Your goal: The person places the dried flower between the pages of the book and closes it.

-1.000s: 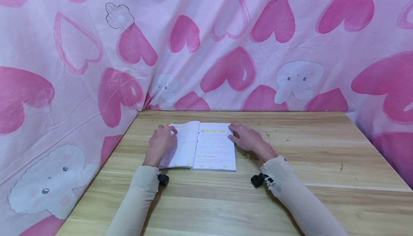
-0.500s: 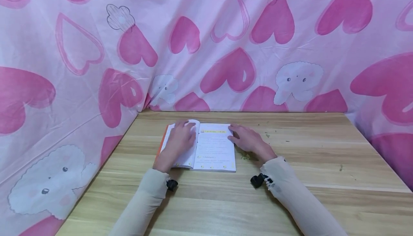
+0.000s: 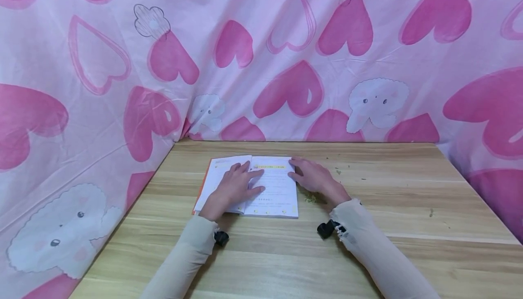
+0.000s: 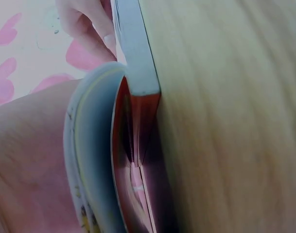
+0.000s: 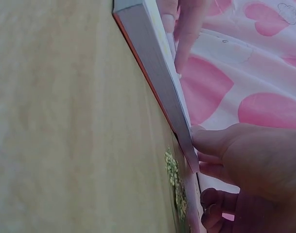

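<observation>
An open book [image 3: 273, 185] with printed white pages lies on the wooden table, an orange cover strip showing at its left side. Over its middle my left hand [image 3: 234, 185] rests, fingers spread across the spine onto the right page. In the left wrist view, the left pages [image 4: 72, 126] bulge in a curve beside the palm [image 4: 26, 165]. My right hand [image 3: 316, 178] touches the book's upper right edge with thumb and fingertips. From the right wrist view, the right thumb [image 5: 208, 141] presses at the rim of the page block [image 5: 162, 68].
Small bits of dried plant [image 3: 311, 198] lie right of the book, and more crumbs [image 3: 338, 171] dot the tabletop. A pink heart-print cloth [image 3: 286, 40] hangs behind and along both sides of the table [image 3: 278, 258]. Dark wrist cameras [image 3: 327, 229] stick out from the sleeves.
My left hand has swept right from the book's left edge, over the left page and onto the spine. The raised left page now lies flatter. My right hand has stayed in place.
</observation>
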`<state>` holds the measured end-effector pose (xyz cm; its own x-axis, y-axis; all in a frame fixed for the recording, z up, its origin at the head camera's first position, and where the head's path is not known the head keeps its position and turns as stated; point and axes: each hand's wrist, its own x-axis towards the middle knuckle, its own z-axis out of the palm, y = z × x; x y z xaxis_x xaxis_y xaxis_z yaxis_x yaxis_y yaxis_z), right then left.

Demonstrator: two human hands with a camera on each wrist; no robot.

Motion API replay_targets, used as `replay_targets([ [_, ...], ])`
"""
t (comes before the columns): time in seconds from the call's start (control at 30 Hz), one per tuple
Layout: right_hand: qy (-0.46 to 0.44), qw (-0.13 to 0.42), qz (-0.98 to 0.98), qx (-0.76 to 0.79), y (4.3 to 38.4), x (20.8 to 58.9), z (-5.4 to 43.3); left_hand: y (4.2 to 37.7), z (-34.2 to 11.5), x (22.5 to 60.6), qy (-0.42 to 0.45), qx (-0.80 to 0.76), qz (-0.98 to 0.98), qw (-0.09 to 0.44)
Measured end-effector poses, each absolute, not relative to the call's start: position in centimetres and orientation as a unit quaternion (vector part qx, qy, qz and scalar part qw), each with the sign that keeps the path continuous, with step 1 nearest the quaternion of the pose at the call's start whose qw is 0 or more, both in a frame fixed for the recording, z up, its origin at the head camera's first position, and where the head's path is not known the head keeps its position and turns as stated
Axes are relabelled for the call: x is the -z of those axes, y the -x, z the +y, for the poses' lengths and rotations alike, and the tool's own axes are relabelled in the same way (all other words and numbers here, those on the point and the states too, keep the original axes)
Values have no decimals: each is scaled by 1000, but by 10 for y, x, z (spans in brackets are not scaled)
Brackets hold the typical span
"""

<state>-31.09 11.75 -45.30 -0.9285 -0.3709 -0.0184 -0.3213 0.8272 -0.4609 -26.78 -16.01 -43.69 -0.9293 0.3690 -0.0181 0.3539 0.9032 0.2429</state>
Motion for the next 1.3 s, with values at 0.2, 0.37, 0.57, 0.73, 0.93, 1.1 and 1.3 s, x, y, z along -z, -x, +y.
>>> replay_targets([
  [0.2, 192, 20, 947, 256, 311, 457, 127, 266, -163, 438, -175, -133, 974, 51],
  [0.37, 170, -4, 945, 279, 304, 454, 142, 265, -163, 439, -176, -146, 972, 56],
  [0.57, 154, 0, 953, 261, 292, 446, 159, 265, -162, 439, -177, -151, 971, 55],
  [0.73, 182, -2, 956, 230, 284, 445, 173, 265, -162, 439, -179, -151, 971, 53],
  [0.93, 238, 32, 935, 259, 279, 445, 191, 265, -163, 439, -177, -153, 971, 57],
  [1.1, 275, 83, 912, 293, 276, 446, 204, 266, -163, 438, -175, -155, 971, 60],
  [1.3, 275, 143, 908, 281, 271, 440, 214, 267, -164, 439, -175, -155, 971, 61],
])
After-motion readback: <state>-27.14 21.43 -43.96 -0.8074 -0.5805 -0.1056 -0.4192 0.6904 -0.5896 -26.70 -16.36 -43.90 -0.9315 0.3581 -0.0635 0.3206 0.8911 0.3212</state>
